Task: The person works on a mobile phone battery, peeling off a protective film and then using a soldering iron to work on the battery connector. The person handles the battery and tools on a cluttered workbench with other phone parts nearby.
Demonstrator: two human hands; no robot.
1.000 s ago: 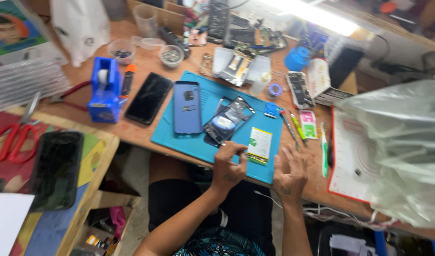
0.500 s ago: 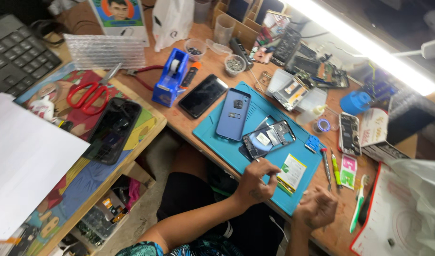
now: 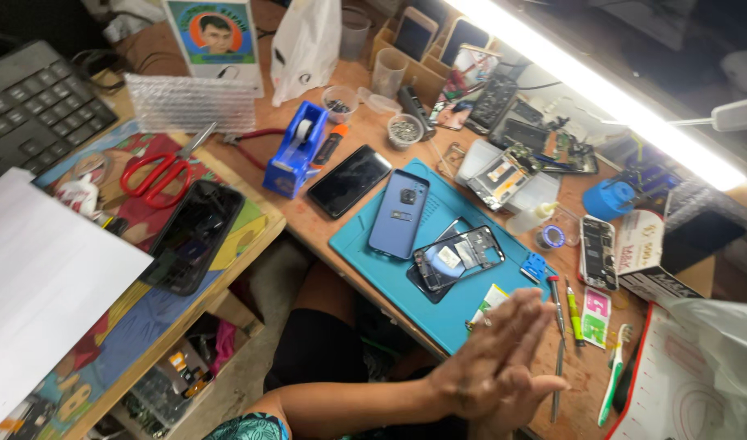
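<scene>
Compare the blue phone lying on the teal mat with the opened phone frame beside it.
The blue phone lying back-up is closed and whole, while the opened black phone frame shows its inner parts. The blue phone's surface is plain with a small camera block; the frame looks dark and see-through in places. The blue phone lies fully on the teal mat; the frame rests on a dark panel there. Both are slim rectangles, lying flat and untouched by the hands.
</scene>
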